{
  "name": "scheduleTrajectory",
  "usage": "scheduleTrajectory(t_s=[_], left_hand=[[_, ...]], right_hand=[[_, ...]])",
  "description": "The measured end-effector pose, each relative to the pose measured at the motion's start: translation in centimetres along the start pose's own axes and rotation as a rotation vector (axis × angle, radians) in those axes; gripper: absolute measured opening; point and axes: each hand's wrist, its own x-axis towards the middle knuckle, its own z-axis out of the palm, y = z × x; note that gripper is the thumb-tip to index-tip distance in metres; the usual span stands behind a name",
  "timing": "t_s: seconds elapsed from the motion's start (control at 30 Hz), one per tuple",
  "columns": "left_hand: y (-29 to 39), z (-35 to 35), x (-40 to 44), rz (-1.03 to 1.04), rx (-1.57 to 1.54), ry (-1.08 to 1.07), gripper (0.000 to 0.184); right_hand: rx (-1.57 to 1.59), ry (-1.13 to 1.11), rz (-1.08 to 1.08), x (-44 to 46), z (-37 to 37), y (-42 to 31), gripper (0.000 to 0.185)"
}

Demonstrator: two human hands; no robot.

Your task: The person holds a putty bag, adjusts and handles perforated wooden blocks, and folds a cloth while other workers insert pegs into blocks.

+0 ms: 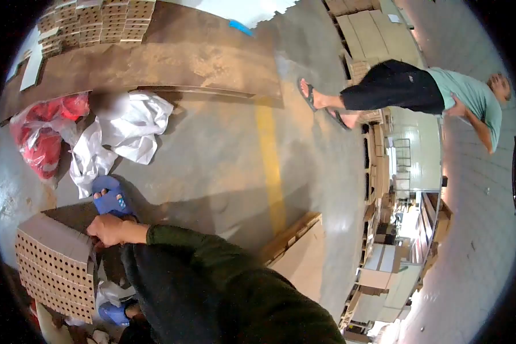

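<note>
The camera view lies on its side, with the ceiling toward the right edge. My left hand (106, 230), in a dark green sleeve, is closed at the upper corner of a stack of cardboard pieces (54, 269) with rows of round holes. The fingertips are partly hidden at the stack's edge. Crumpled white sheeting (116, 292) lies beside the stack. Blue slippers (110, 195) on my feet show on both sides of the hand. I cannot see my right hand.
White cloth (135, 126) and a clear bag of red material (46, 137) lie on the floor. A brown board (206, 63) carries more holed cardboard stacks (106, 20). A person (464, 92) in sandals stands near palletised cartons (372, 34). Flat cardboard (304, 258) lies behind my arm.
</note>
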Motion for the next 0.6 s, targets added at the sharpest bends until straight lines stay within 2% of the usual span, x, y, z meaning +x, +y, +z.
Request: scheduleTrajectory(t_s=[0.03, 0.1, 0.13, 0.23, 0.27, 0.3, 0.33, 0.43, 0.47, 0.5, 0.53, 0.57, 0.6], left_hand=[[-0.2, 0.0, 0.1, -0.001, 0.004, 0.009, 0.082], [-0.5, 0.2, 0.2, 0.008, 0.019, 0.019, 0.08], [-0.5, 0.2, 0.3, 0.014, 0.031, 0.022, 0.08], [0.1, -0.4, -0.1, 0.035, 0.076, 0.058, 0.077], [0.7, -0.7, -0.7, 0.056, 0.105, 0.083, 0.076], [1.8, -0.8, -1.5, 0.089, 0.148, 0.114, 0.075], [3.2, -0.8, -2.7, 0.137, 0.205, 0.155, 0.075], [5.5, 0.3, -4.6, 0.256, 0.27, 0.206, 0.073], [5.6, 0.6, -4.8, 0.266, 0.27, 0.196, 0.072], [5.7, 0.7, -5.0, 0.262, 0.259, 0.178, 0.071], [5.7, 0.8, -5.1, 0.243, 0.232, 0.149, 0.071], [5.5, 0.4, -5.1, 0.203, 0.163, 0.102, 0.083], [5.3, 0.0, -5.1, 0.159, 0.096, 0.058, 0.096]], right_hand=[[-0.013, -0.002, 0.003, -0.1, -0.1, 0.0, 0.028], [0.277, 0.146, -0.007, 0.6, -1.4, -1.1, 0.029], [0.372, 0.146, 0.055, 0.9, -2.3, -1.4, 0.027], [0.274, 0.163, 0.013, 1.9, -4.5, -1.6, 0.022], [0.238, 0.136, 0.102, 2.2, -5.1, -2.1, 0.016], [0.521, 0.044, 0.077, 2.4, -6.5, -2.0, 0.018], [0.513, 0.051, -0.027, 2.7, -6.5, -1.7, 0.02], [0.457, 0.002, 0.106, 2.4, -6.5, -3.0, 0.021], [0.413, -0.027, 0.086, 2.1, -6.0, -2.9, 0.021], [0.447, -0.083, 0.184, 1.4, -4.6, -2.4, 0.025], [0.336, -0.023, 0.113, 0.5, -2.8, -1.3, 0.026], [0.151, -0.051, 0.12, -0.4, -2.4, -1.4, 0.024], [0.112, 0.033, 0.015, -1.0, -1.7, -1.4, 0.021]])
